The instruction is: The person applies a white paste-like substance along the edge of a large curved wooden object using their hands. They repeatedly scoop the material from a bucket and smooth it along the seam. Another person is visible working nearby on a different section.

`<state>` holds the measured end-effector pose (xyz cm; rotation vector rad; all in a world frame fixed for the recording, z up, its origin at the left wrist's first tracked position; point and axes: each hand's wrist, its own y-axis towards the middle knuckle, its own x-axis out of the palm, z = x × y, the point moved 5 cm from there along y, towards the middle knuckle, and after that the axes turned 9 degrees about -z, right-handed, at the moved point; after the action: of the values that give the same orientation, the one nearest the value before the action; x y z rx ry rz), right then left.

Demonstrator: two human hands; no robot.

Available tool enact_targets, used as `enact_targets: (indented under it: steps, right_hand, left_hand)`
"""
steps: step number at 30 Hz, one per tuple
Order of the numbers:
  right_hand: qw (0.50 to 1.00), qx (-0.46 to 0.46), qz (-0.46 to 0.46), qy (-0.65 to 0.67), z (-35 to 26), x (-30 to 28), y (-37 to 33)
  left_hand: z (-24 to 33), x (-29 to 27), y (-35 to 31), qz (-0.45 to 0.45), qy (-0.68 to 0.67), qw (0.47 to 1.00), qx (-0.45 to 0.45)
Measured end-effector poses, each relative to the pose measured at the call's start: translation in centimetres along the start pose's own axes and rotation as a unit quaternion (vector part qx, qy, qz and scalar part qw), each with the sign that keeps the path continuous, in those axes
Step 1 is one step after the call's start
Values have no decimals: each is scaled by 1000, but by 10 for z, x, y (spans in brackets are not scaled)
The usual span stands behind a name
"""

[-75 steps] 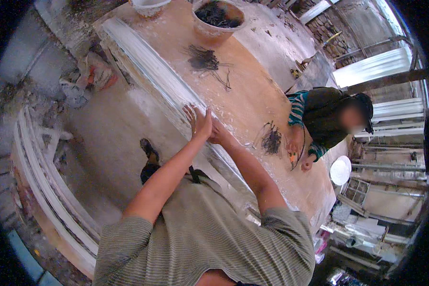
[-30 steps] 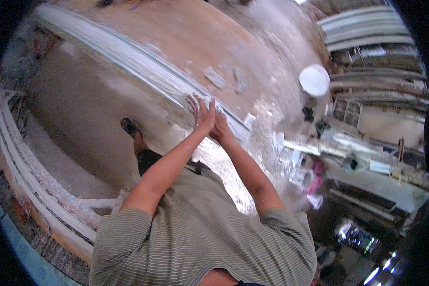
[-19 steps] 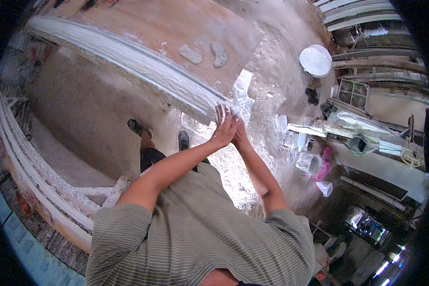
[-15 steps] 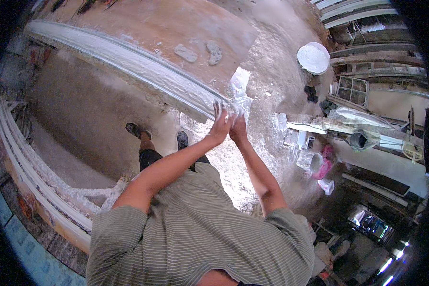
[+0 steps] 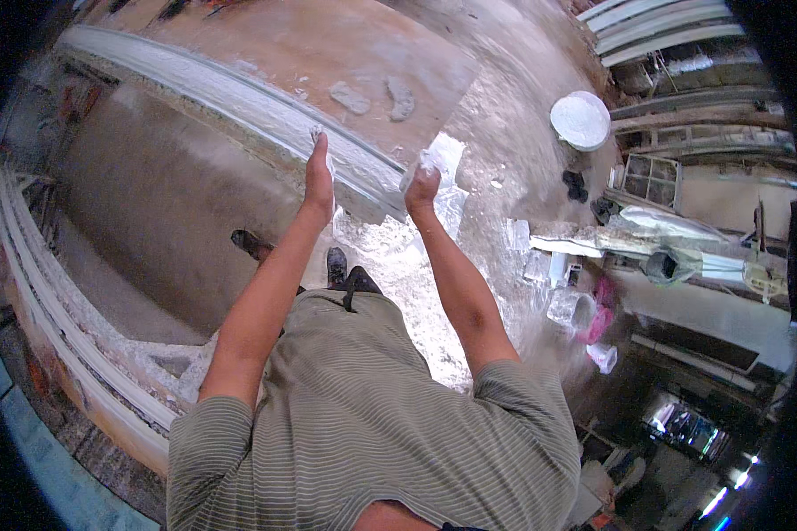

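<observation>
Left hand [image 5: 320, 181]: I held it on edge at the near side of the strip, fingers pointing away from me and whitened at the tips, with nothing visible in its grasp; I couldn't tell whether it touched.
Right hand [image 5: 422, 184]: it was apart from the left, bent by the strip's right end, with white residue over the fingers; I couldn't tell whether it was closed on anything.
Step in hand: as I judged it, I was working the white coat by hand near the strip's right end.
Next move: it seemed to call for light, even pressure, sparing the narrow borders.
Long white strip [image 5: 257, 106]: it lay along the near edge of the brown surface [image 5: 354, 44], slanting from the upper left down to between my hands.
Strip's middle: it looked rippled and uneven, perhaps damp, between straighter bluish-grey borders.
Strip's right end: it finished close to my right hand.
Grey lumps [image 5: 350, 97]: two lay apart on the surface, beyond the strip.
Crumpled pale sheet [image 5: 452, 208]: it lay just beside my right hand.
White round tub [image 5: 580, 121]: it stood well to the right, on the floor.
</observation>
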<state>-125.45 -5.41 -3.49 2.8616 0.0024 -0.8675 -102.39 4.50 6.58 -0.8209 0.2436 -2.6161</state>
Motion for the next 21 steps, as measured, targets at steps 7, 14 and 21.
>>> enact_targets:
  steps: [7, 14, 21]
  right_hand:
    - [847, -275, -407, -202, -71, 3, -30]
    - [695, -229, -527, -432, -72, 67, -32]
    - [702, -307, -503, -399, -141, 216, -1]
  left_hand:
    - [47, -90, -26, 79, -33, 996, 27]
    - [80, -190, -53, 156, -68, 985, 38]
    - [109, -246, -21, 133, -78, 987, 34]
